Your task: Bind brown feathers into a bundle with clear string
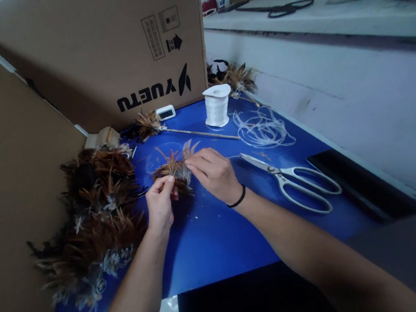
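Observation:
A small bunch of brown feathers with pale, fluffy quill ends is held above the blue table. My left hand is closed on its near side, thumb pressed against the fingers. At the bunch's right edge, my right hand pinches with thumb and forefinger; what lies between those fingertips is too small to make out. Right of that hand lie large silver scissors, blades pointing left. Behind the hands, a thin stick with a feather tuft on its end rests on the table.
Brown feather bunches are heaped on the left. A white spool and loose clear strands are toward the back. A dark flat object lies right. Cardboard walls the back and left; black scissors sit on a ledge.

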`<action>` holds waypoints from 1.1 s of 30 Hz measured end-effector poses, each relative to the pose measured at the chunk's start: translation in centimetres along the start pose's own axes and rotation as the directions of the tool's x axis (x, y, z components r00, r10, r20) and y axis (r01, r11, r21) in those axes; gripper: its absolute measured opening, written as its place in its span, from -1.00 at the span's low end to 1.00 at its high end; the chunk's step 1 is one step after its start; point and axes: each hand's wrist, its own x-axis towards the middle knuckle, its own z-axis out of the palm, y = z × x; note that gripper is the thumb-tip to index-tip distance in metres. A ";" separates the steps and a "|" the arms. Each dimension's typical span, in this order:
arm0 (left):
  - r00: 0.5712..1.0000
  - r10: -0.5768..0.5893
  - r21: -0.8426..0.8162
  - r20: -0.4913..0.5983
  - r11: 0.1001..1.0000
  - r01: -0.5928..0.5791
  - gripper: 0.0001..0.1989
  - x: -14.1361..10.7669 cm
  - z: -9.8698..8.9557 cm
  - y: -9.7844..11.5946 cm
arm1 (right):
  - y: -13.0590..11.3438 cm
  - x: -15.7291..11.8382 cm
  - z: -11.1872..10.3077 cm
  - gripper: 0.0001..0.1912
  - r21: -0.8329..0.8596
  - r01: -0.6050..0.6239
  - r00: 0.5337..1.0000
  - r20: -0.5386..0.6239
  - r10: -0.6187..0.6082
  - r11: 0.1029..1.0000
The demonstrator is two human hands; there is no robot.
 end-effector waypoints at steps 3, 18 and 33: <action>1.000 0.011 0.002 0.012 1.000 -0.011 -0.79 0.0 0.0 -0.1 | 0.3 -0.3 0.5 -0.77 -0.090 0.077 0.986 0.153 -0.062 0.993; 0.960 -0.040 0.036 0.276 0.999 0.032 -0.81 -0.7 0.3 0.7 | 0.4 0.4 0.7 -0.67 0.668 -0.641 0.767 0.552 0.326 0.378; 0.883 -0.275 -0.042 0.380 0.949 0.314 -0.71 -0.8 0.3 1.2 | 1.0 0.3 0.9 -0.75 0.706 -0.624 0.780 0.539 0.317 0.335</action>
